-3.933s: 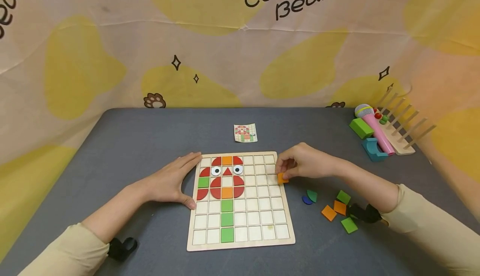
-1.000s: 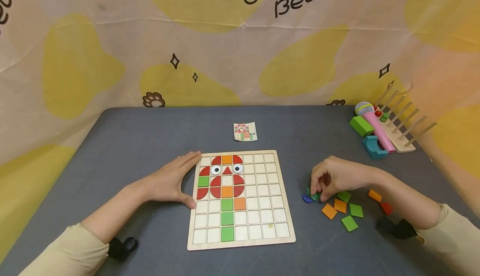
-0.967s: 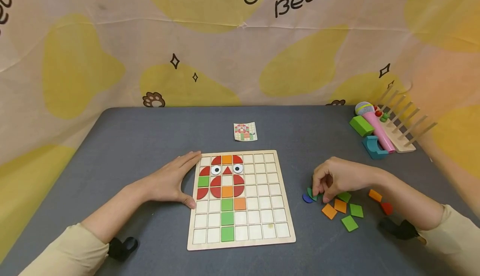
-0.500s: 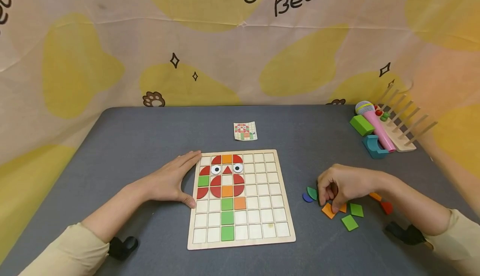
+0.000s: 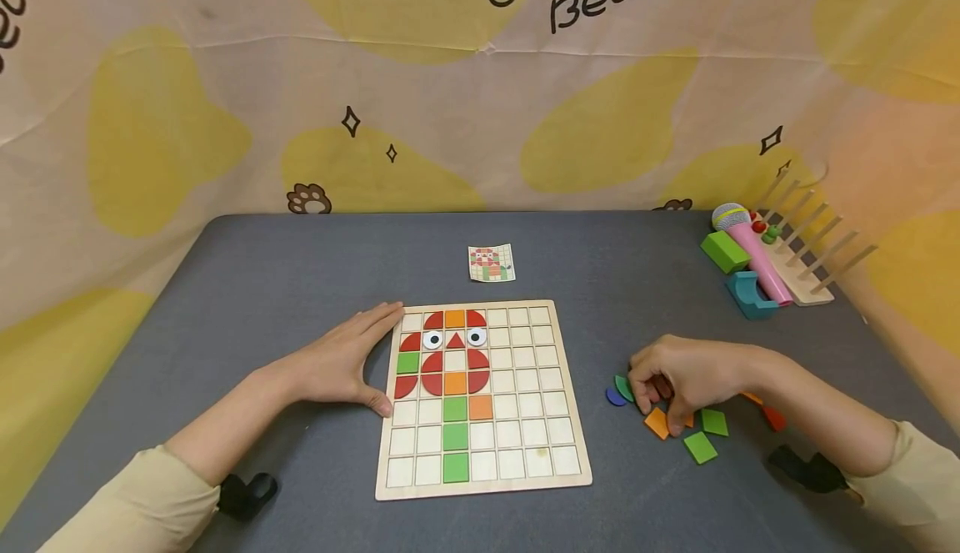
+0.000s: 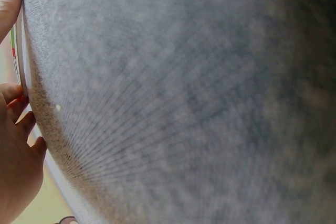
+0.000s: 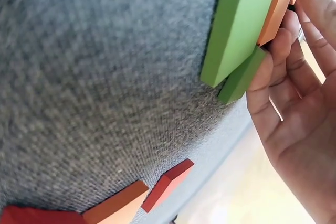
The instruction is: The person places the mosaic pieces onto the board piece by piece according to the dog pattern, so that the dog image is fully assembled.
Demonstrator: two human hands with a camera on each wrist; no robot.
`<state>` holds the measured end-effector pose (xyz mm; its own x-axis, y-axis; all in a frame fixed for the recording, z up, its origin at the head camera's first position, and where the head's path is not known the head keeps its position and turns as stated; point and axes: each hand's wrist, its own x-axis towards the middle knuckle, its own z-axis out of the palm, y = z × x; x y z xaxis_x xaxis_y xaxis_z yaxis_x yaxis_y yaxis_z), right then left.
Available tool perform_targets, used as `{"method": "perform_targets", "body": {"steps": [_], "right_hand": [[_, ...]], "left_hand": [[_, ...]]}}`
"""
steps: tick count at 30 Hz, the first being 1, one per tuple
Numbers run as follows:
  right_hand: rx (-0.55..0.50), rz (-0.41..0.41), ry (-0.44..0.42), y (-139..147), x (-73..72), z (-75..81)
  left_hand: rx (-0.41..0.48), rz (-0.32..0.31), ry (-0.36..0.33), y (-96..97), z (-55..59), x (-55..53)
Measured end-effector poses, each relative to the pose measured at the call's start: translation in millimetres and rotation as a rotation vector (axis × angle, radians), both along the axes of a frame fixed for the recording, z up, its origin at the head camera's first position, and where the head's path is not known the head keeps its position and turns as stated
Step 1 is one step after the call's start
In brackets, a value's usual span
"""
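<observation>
A wooden grid board (image 5: 483,490) holds red curved pieces, eye pieces, green squares and orange squares. My left hand (image 5: 337,361) rests along the board's left edge, fingers extended and thumb apart. In the left wrist view, only parts of that hand (image 6: 18,166) show at the left. My right hand (image 5: 693,374) is low over the loose tiles, thumb and fingers bent and apart around an orange square tile (image 5: 656,423). In the right wrist view, its fingertips are beside a green tile (image 7: 242,77) and another orange tile (image 7: 275,14). No tile looks lifted.
A blue piece (image 5: 616,397) and a teal leaf-shaped piece (image 5: 623,387) lie left of the right hand. Green tiles (image 5: 700,448) and a red piece (image 5: 774,418) lie right. A picture card (image 5: 491,263) lies behind the board; a pink microphone (image 5: 757,261) and pegged board (image 5: 810,290) stand back right.
The orange tile once held at the board's right edge is gone from my right hand; an orange square now sits beside the green column. That hand moved right, then slightly toward me. Left hand unchanged.
</observation>
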<state>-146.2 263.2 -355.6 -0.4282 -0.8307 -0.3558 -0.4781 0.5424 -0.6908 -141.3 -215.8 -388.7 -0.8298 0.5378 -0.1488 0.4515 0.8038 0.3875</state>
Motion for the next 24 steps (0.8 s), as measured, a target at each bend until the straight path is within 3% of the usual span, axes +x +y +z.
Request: {"method": "perform_targets", "body": {"steps": [4,9,17,24], "right_hand": [[0.015,-0.008,0.03,-2.0,2.4,2.4],[0.009,-0.049,0.005,-3.8,3.5,3.3],[-0.058,-0.079,0.029,-7.1,-1.6,7.6],[-0.15,-0.099,0.074,-28.0,-4.6,11.3]], "left_hand": [[0.004,-0.003,-0.001,-0.4,0.1,0.1],[0.012,-0.004,-0.003,-0.7,0.5,0.3],[0.014,-0.001,-0.006,-1.1,0.7,0.5],[0.011,-0.002,-0.002,-0.9,0.7,-0.1]]}}
